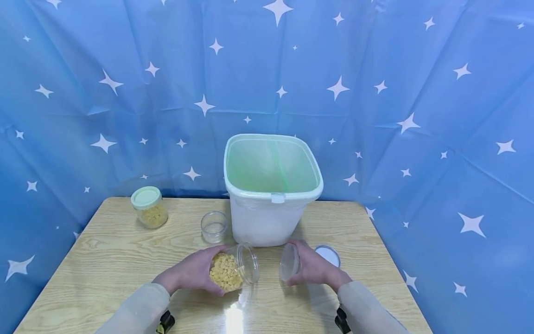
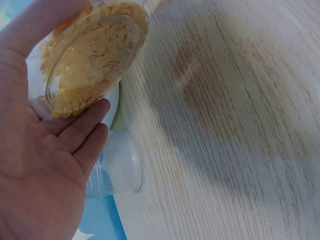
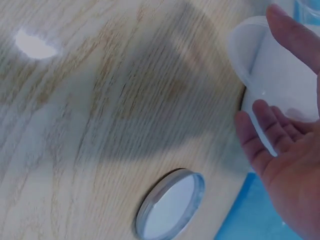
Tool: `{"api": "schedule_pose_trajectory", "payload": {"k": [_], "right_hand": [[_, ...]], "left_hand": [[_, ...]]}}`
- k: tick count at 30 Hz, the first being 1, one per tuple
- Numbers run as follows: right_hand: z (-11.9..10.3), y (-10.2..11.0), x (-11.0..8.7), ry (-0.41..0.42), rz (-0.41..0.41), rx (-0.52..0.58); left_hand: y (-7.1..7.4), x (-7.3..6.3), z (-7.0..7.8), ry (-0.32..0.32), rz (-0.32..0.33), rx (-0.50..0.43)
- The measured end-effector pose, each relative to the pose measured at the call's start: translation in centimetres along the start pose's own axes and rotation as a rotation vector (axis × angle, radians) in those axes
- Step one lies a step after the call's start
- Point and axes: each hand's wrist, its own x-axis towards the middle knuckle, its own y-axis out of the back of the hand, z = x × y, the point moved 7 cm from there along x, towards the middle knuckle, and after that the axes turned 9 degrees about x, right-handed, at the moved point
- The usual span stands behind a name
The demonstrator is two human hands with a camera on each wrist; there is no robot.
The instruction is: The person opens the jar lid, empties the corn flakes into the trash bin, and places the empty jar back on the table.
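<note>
On the left, my left hand (image 1: 193, 270) grips a clear jar (image 1: 247, 264) lying tilted on its side, its open mouth facing right. Small yellow pieces (image 1: 225, 272) fill its lower part; the left wrist view shows them through the jar's base (image 2: 95, 60). Across a short gap, my right hand (image 1: 310, 265) holds a translucent plastic cup (image 1: 289, 262) tipped sideways, fingers and thumb around it. The right wrist view catches the cup's rim (image 3: 245, 55) near the thumb; part of the cup is cut off there. Jar and cup are apart.
Behind both hands stands a tall white bin (image 1: 267, 218) with a green-tinted inside. A small clear container (image 1: 214, 228) sits left of it. Farther left is a green-lidded jar (image 1: 149, 208) of yellow pieces. A round silver-rimmed lid (image 1: 328, 255) lies beside my right hand.
</note>
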Motion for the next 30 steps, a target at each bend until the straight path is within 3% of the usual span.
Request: {"api": "schedule_pose_trajectory", "payload": {"k": [8, 17, 30], "right_hand": [[0.7, 0.3, -0.1, -0.033, 0.001, -0.001], [1.7, 0.8, -0.4, -0.162, 0.021, -0.050], [3.2, -0.6, -0.9, -0.279, -0.003, -0.258]], "left_hand": [[0.1, 0.0, 0.1, -0.012, 0.004, 0.004], [0.2, -0.1, 0.1, -0.001, -0.002, 0.000], [0.3, -0.3, 0.1, 0.005, -0.010, 0.004]]}}
